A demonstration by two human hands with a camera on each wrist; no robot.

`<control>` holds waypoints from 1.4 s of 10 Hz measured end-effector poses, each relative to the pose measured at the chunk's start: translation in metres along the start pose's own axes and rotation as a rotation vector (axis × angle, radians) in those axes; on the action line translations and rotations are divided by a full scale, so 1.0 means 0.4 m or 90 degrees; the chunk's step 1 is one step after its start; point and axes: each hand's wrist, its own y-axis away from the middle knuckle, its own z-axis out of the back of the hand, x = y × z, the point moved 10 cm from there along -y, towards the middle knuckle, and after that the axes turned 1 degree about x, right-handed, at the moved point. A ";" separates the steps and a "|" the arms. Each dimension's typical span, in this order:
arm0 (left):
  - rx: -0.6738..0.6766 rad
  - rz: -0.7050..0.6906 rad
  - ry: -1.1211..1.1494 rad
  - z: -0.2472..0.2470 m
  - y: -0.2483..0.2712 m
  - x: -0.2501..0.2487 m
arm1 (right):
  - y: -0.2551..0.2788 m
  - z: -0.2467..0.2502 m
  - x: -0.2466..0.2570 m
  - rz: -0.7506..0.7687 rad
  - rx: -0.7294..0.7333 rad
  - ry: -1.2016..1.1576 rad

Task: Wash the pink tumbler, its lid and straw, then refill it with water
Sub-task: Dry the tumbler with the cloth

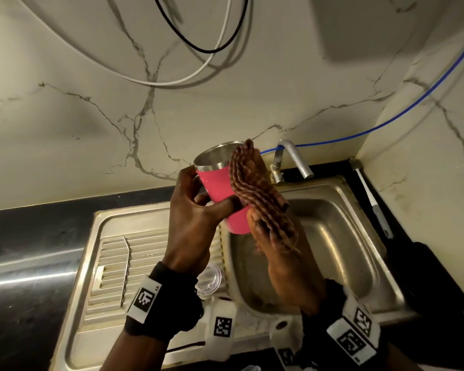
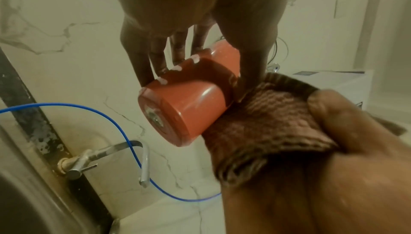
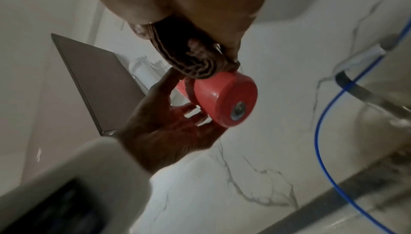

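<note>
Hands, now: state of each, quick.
Left hand: grips the pink tumbler.
Right hand: fingers straight, pressing the brown cloth against the tumbler.

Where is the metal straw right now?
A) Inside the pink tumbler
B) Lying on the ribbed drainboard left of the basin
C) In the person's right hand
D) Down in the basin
B: the straw lies alone on the drainboard, while the left hand grips the tumbler and the right hand presses a cloth to it.
</note>
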 end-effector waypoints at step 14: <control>-0.046 -0.087 0.070 0.001 -0.011 -0.007 | -0.088 0.095 0.031 0.113 -0.129 0.215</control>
